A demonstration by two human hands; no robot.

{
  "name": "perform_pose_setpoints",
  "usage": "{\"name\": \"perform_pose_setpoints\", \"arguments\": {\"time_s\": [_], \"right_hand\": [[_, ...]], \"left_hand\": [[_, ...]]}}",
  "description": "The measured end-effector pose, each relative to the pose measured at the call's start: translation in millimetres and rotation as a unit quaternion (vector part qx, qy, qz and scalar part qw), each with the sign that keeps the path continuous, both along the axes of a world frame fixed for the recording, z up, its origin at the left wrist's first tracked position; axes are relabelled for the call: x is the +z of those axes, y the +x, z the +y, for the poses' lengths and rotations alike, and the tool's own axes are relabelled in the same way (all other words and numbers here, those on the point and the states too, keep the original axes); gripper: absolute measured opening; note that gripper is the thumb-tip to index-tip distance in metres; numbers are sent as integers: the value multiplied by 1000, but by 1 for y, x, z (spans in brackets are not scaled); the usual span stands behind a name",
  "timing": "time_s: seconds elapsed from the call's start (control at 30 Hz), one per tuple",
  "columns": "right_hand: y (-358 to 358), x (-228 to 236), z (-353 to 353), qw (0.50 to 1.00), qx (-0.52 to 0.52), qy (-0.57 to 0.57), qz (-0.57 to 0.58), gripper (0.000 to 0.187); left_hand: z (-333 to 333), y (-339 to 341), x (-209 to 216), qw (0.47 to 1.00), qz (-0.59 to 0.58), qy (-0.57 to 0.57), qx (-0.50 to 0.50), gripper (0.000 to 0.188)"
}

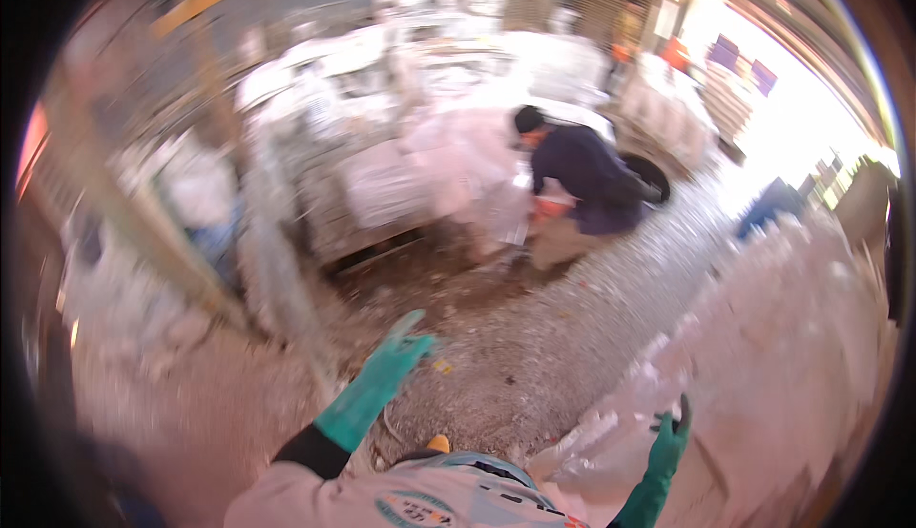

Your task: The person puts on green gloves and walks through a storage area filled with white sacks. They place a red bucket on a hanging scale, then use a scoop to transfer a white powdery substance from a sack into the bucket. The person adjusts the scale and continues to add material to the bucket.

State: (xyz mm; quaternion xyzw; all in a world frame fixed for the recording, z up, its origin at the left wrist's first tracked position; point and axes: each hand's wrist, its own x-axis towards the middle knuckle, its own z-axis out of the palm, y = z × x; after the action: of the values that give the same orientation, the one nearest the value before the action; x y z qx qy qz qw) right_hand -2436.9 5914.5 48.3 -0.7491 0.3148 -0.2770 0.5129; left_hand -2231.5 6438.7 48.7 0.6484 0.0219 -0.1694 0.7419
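My left hand (pixel 393 354), in a long green glove, reaches forward over the littered floor (pixel 477 375). Its fingers are stretched out and nothing shows in them. My right hand (pixel 672 429), gloved in the same green with darker fingertips, is held up at the lower right with its fingers apart and holds nothing I can see. Nearest to it is a large pale heap of what looks like plastic sheeting (pixel 763 366); whether the hand touches it, I cannot tell. Motion blurs much of the picture.
Ahead, a person in dark clothes (pixel 592 170) bends over beside pale wrapped bales (pixel 401 180). A slanting post (pixel 157 227) stands at the left. Bulky white sacks (pixel 663 113) sit near the bright opening (pixel 778 80) at the far right. Small scraps lie about the floor.
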Motion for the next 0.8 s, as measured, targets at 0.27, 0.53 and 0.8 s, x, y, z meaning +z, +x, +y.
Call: {"name": "perform_pose_setpoints", "arguments": {"time_s": [0.27, 0.53, 0.8], "right_hand": [[-118, 83, -194, 906, -398, -119, -81, 62], [-134, 174, -297, 753, -555, -269, -230, 62], [100, 160, -379, 803, -508, -259, -175, 51]], "left_hand": [[-147, 122, -33, 994, 65, -15, -84, 72], [-344, 269, -25, 980, 33, -4, -194, 72], [-569, 344, 11, 932, 23, -51, -357, 69]]}}
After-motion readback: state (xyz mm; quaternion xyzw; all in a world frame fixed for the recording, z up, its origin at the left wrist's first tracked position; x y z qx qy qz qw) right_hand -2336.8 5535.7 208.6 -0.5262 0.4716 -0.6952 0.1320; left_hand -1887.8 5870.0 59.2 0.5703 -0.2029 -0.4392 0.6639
